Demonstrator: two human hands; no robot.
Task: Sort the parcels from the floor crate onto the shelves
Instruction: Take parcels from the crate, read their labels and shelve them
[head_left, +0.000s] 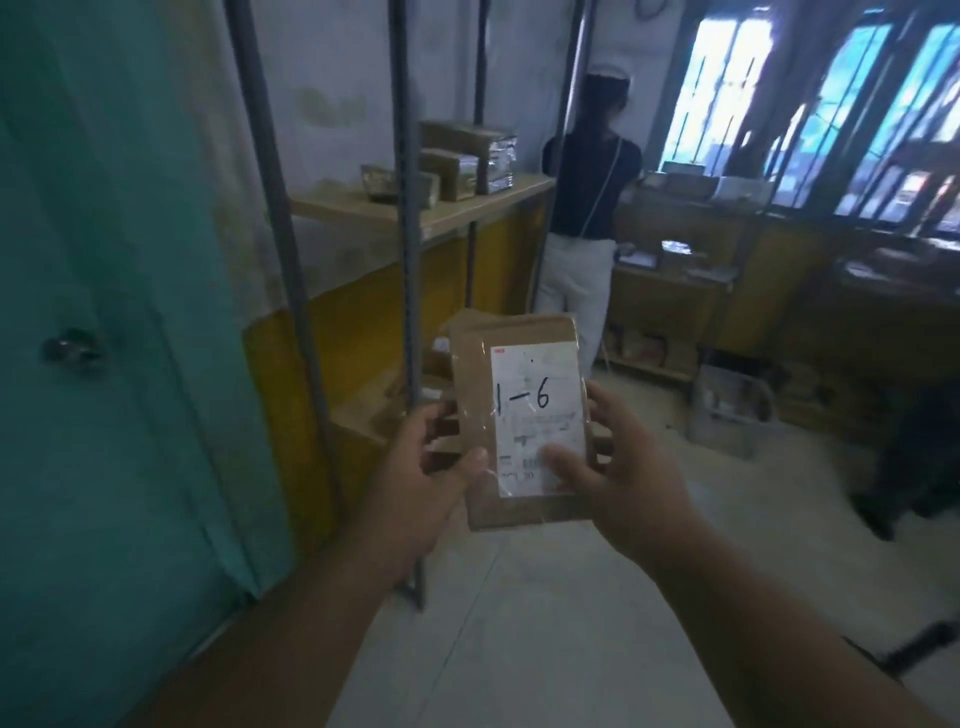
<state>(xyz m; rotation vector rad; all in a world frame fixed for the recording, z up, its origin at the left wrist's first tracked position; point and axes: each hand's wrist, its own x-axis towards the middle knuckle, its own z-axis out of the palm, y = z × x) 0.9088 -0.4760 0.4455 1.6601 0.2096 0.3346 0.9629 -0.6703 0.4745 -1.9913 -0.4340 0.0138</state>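
Left hand (423, 457) and right hand (621, 462) both gripped brown parcel (475, 415) marked "1-6". Shelf (498, 200) at 12 o'clock held several parcels (457, 161). Crate (732, 415) at 3 o'clock, contents unclear.

I see both bare forearms stretched forward from the bottom of view. My left hand (422, 467) curls its fingers with the thumb pressed forward; my right hand (618, 467) mirrors it, thumb on top, both gripping.

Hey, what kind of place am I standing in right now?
Probably a parcel sorting room: both hands hold a labelled parcel marked 1-6, wrapped parcels sit on a metal-framed shelf, and a crate stands on the floor.
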